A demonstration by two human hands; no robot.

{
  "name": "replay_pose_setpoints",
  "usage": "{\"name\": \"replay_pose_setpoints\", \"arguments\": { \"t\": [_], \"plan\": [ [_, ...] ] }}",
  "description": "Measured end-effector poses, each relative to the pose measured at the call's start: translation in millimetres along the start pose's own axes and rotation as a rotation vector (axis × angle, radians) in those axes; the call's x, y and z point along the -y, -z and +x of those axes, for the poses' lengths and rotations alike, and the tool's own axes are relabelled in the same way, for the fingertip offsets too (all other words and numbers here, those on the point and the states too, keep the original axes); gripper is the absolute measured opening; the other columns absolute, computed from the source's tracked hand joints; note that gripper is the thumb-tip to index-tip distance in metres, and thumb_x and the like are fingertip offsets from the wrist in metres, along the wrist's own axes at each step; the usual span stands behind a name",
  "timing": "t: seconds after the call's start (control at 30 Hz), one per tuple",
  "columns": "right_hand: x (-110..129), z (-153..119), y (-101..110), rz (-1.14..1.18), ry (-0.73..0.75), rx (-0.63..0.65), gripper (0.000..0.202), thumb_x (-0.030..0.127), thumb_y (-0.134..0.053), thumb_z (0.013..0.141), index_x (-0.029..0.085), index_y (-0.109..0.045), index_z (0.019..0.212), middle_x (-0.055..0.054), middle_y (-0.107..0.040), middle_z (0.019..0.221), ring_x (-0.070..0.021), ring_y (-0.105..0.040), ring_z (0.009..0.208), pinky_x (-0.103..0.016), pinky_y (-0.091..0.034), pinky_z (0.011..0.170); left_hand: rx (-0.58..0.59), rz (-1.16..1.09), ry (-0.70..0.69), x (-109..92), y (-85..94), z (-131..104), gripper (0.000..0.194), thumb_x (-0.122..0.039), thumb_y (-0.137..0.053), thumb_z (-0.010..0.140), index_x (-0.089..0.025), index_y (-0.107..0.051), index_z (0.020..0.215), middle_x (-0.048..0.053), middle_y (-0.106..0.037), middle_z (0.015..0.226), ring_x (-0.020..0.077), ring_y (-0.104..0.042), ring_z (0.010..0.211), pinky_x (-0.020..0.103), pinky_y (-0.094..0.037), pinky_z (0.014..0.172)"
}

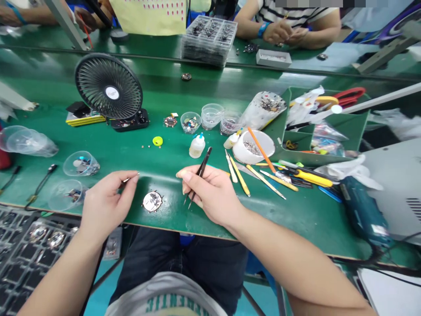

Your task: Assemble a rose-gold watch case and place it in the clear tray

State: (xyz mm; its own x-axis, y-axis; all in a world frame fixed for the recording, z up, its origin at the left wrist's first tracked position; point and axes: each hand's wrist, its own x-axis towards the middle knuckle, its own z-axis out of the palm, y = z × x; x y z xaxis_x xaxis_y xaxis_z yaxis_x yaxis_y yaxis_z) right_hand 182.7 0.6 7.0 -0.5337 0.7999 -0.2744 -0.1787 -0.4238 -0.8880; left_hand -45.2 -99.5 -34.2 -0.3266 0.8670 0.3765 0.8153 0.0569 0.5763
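My right hand point(210, 191) is closed round a pair of black tweezers point(200, 169), whose tips point down toward the green bench point(210, 219). The tips are slightly apart with nothing visible between them. My left hand point(112, 193) is pinched, and a small dark, thin piece with a bright end shows at its fingertips; its kind is too small to make out. Between my hands a round watch movement point(152, 201) lies on the bench, touched by neither hand. Beyond my right hand stands a small white bottle point(197, 146) with a blue tip.
A black fan point(109, 87) stands at the back left. Clear cups point(81, 163) sit beside my left hand. On the right are a white bowl point(253, 147), several hand tools point(241, 175) and a green organizer point(324, 147). Other people work across the bench.
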Motion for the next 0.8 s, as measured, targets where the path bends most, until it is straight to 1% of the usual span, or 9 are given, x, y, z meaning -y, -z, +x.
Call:
{"name": "replay_pose_setpoints", "arguments": {
  "t": [0.07,0.13,0.23,0.3,0.37,0.43,0.5,0.67,0.8],
  "plan": [
    [-1,1,1,0.005,-0.008,0.01,0.034,0.05,-0.086,0.082,0.018,-0.075,0.088,0.005,-0.065,0.062,-0.0045,-0.041,0.044,-0.019,-0.026,0.04,0.069,0.195,-0.121,22,1.2,2,0.024,-0.036,-0.062,0.103,-0.022,-0.082,0.104,0.01,-0.084,0.103,0.027,-0.078,0.093,0.041,-0.061,0.089],
    [-2,2,1,-0.01,-0.01,0.021,0.035,0.05,-0.087,0.082,0.018,-0.075,0.088,0.005,-0.065,0.062,-0.0043,-0.041,0.043,-0.019,-0.026,0.039,0.068,0.262,-0.18,31,1.5,2,0.025,-0.034,-0.062,0.102,-0.02,-0.082,0.106,0.015,-0.083,0.11,0.0311,-0.077,0.099,0.046,-0.059,0.093],
    [-2,0,1,-0.054,-0.002,0.037,0.037,0.052,-0.087,0.082,0.018,-0.074,0.088,0.005,-0.064,0.061,-0.0044,-0.039,0.041,-0.02,-0.025,0.038,-0.034,0.191,-0.16,17,4.2,-6,0.027,-0.033,-0.071,0.097,-0.019,-0.082,0.118,0.018,-0.079,0.125,0.0341,-0.074,0.112,0.051,-0.057,0.102],
    [0,-2,1,-0.136,0.048,0.04,0.036,0.052,-0.086,0.085,0.018,-0.075,0.087,0.004,-0.065,0.061,-0.0052,-0.04,0.042,-0.021,-0.028,0.038,-0.046,-0.024,-0.078,-7,6.1,-14,0.029,-0.032,-0.076,0.095,-0.024,-0.082,0.122,0.013,-0.079,0.125,0.0308,-0.073,0.116,0.047,-0.057,0.104],
    [2,-7,1,-0.261,0.158,0.033,0.029,0.047,-0.08,0.092,0.019,-0.076,0.088,0.003,-0.067,0.062,-0.0074,-0.047,0.045,-0.022,-0.037,0.042,0.054,-0.422,0.117,-35,5.2,-21,0.022,-0.033,-0.076,0.096,-0.027,-0.086,0.115,0.01,-0.081,0.118,0.0257,-0.075,0.109,0.037,-0.061,0.093],
    [3,-11,1,-0.427,0.348,0.024,0.02,0.037,-0.074,0.098,0.02,-0.078,0.09,0.001,-0.072,0.066,-0.0104,-0.059,0.053,-0.024,-0.048,0.051,0.202,-0.823,0.369,-59,0.4,-25,0.022,-0.038,-0.077,0.096,-0.027,-0.088,0.111,0.01,-0.083,0.105,0.0193,-0.073,0.085,0.028,-0.058,0.07],
    [3,-14,3,-0.629,0.583,0.042,0.013,0.024,-0.069,0.101,0.021,-0.078,0.093,-0.001,-0.077,0.074,-0.0126,-0.067,0.062,-0.025,-0.055,0.061,0.283,-1.081,0.537,-73,-7.4,-23,0.025,-0.04,-0.084,0.09,-0.025,-0.089,0.109,0.01,-0.083,0.092,0.013,-0.063,0.065,0.024,-0.051,0.057],
    [-4,-8,13,-1.073,1.009,0.077,0.014,0.011,-0.065,0.1,0.02,-0.073,0.107,-0.002,-0.079,0.079,-0.0143,-0.072,0.065,-0.027,-0.057,0.065,0.277,-1.264,0.67,-84,-23.5,-10,0.029,-0.043,-0.093,0.078,-0.023,-0.091,0.1,0.009,-0.08,0.079,0.0088,-0.051,0.058,0.021,-0.043,0.053],
    [-8,-3,18,-1.203,1.094,0.106,0.018,0.012,-0.063,0.101,0.02,-0.071,0.114,-0.003,-0.082,0.084,-0.0158,-0.074,0.067,-0.029,-0.058,0.064,0.267,-1.303,0.735,-86,-25.8,-7,0.031,-0.042,-0.098,0.071,-0.023,-0.091,0.095,0.007,-0.075,0.076,0.0061,-0.045,0.057,0.019,-0.038,0.052]
  ]
}}
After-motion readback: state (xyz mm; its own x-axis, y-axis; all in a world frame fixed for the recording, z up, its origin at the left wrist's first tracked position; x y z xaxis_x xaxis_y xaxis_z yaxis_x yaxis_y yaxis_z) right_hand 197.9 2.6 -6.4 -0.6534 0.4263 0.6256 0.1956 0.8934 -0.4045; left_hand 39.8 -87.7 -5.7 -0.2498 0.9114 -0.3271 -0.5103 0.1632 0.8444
